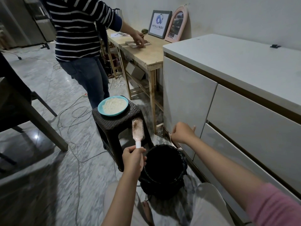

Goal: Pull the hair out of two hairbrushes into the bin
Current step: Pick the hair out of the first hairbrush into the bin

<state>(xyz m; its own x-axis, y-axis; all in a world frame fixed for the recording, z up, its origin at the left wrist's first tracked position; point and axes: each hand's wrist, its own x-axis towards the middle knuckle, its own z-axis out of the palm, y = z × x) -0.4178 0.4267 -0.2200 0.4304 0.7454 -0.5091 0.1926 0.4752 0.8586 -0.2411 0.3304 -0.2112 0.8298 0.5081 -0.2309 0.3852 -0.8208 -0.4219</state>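
Left hand point(133, 159) gripping pink paddle hairbrush point(138, 130) by handle, upright beside black bin point(164, 168). Right hand point(182, 132) raised above bin, fingers curled, pinch contents unclear. Probably mid-pull; next, release strands over bin, re-pinch bristles.

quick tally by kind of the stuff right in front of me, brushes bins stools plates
hairbrush: 1, held in the left hand
bin: 1
stool: 1
plate: 1
total: 4
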